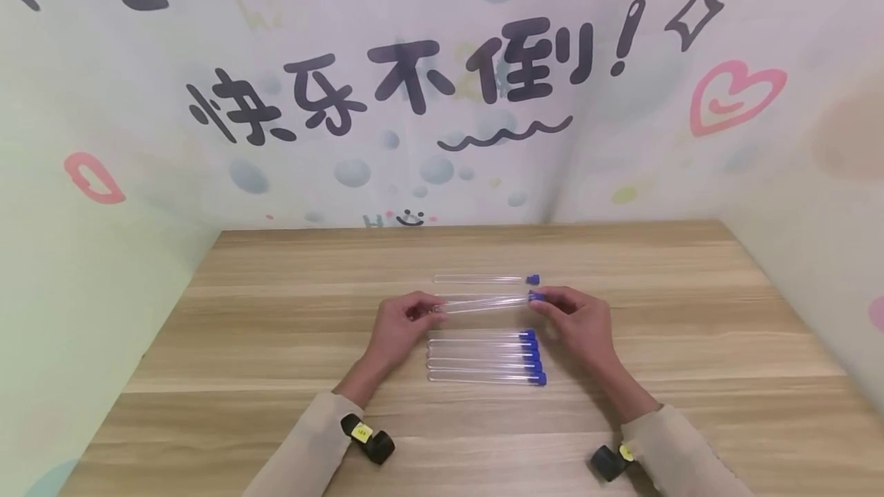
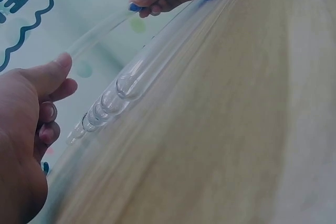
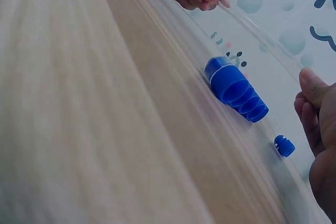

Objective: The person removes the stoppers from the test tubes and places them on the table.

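A clear test tube (image 1: 483,304) is held between both hands above the wooden table, slightly tilted with its right end higher. My left hand (image 1: 404,322) pinches its rounded closed end between thumb and fingers. At the other end my right hand (image 1: 578,322) pinches it by the blue cap (image 2: 135,7); in the right wrist view the fingers hide that cap. Nearer to me lies a row of several test tubes (image 1: 476,365) with blue caps (image 3: 231,85) on their right ends. Farther back, another tube (image 1: 478,279) lies with a blue cap (image 1: 532,279) at its right end.
The wood-grain table (image 1: 276,274) runs back to a white printed backdrop (image 1: 414,167) with dark lettering. Similar cloth rises at both sides. Wrist cameras (image 1: 376,445) are strapped over both sleeves.
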{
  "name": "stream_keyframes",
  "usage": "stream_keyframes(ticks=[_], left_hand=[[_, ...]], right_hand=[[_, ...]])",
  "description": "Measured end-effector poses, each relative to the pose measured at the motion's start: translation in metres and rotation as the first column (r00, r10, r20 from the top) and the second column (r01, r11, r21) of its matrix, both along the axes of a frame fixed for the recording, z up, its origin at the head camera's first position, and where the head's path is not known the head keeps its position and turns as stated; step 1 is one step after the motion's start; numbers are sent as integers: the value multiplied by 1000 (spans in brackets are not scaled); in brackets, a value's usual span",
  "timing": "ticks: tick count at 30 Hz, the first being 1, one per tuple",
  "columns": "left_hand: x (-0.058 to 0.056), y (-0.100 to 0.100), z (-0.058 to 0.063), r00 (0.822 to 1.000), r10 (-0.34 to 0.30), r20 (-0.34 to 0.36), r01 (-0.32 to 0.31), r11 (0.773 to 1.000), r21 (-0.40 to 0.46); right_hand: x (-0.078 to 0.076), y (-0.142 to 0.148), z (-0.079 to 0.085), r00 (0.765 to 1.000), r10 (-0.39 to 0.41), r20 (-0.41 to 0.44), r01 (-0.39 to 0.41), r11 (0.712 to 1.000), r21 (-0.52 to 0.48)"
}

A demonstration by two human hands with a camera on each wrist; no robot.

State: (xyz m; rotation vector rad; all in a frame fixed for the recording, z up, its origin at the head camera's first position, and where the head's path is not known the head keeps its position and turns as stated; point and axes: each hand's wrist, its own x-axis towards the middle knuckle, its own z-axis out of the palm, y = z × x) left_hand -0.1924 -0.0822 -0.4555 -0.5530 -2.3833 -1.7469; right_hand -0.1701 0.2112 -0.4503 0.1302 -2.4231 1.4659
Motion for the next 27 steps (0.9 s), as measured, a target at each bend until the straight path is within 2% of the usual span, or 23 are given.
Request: stream_keyframes(ticks=[9, 22, 27], left_hand=[[-6, -1, -6, 996, 49, -77, -51, 999, -21], [-6, 0, -6, 997, 64, -31, -66, 997, -35], [-6, 0, -5, 998, 63, -19, -64, 997, -42]], right_hand=[[-1, 3, 4, 991, 113, 78, -114, 994, 4], [-2, 10, 8, 975, 169, 145, -179, 982, 61], [-2, 11, 9, 975, 179, 135, -190, 978, 79]])
